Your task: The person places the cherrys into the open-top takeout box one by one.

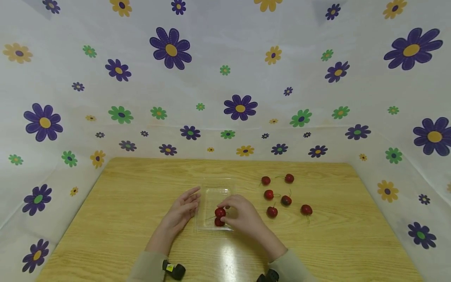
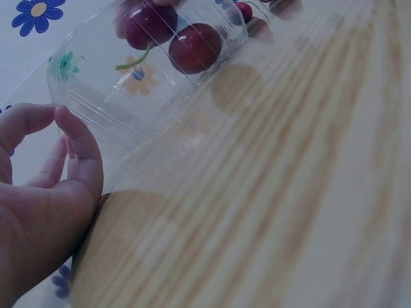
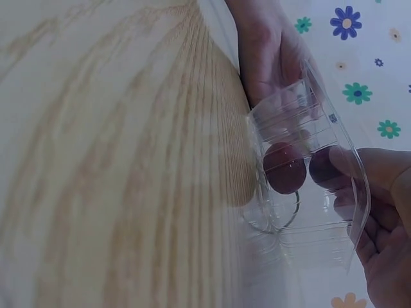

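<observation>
A clear plastic container (image 1: 208,224) lies on the table in front of the person. At its left rim is the left hand (image 1: 183,210); in the left wrist view, this hand (image 2: 48,186) pinches the rim between its fingertips. Reaching in from the right, the right hand (image 1: 244,216) pinches a dark red cherry (image 1: 220,212) between thumb and finger. Another cherry (image 1: 219,222) sits just below the held one, at the container's near end. Through the clear wall, the right wrist view has the resting cherry (image 3: 284,168) with its curved stem beside the right hand (image 3: 385,212).
Several loose cherries (image 1: 269,194) with stems lie on the wooden table (image 1: 141,184) to the right of the container, the farthest right being one cherry (image 1: 306,210). A white cloth with printed flowers (image 1: 240,107) encloses the table's back and sides.
</observation>
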Demonstrator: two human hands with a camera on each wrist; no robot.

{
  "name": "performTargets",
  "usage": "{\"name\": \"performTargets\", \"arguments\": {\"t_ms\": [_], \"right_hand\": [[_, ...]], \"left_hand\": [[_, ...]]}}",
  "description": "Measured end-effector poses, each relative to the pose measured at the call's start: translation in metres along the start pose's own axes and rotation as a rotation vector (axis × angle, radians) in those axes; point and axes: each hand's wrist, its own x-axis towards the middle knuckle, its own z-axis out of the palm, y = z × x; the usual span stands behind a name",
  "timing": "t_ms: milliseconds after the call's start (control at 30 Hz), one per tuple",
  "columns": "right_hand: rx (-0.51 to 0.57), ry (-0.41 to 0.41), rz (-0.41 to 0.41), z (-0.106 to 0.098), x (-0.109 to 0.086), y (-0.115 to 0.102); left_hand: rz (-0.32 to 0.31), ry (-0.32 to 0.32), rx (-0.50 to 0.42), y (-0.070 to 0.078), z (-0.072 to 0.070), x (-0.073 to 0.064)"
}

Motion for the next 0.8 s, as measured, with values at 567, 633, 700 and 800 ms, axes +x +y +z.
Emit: {"name": "performTargets", "arguments": {"t_ms": [567,633,700,800], "right_hand": [[0.011,-0.009,0.029,-0.0022,-0.0005,-0.003],[0.037,-0.008,0.038,-0.0025,-0.0005,-0.0023],[0.064,-0.007,0.04,-0.0031,-0.0004,-0.0014],[0.09,-0.002,0.04,-0.0044,-0.0006,-0.0012]], "left_hand": [[0.009,-0.002,-0.009,-0.0007,0.0015,-0.0013],[0.012,-0.003,-0.007,-0.0009,0.0015,-0.0015],[0.016,-0.002,-0.006,-0.001,0.0014,-0.0017],[0.017,0.001,-0.007,-0.0012,0.0011,-0.0018]]}}
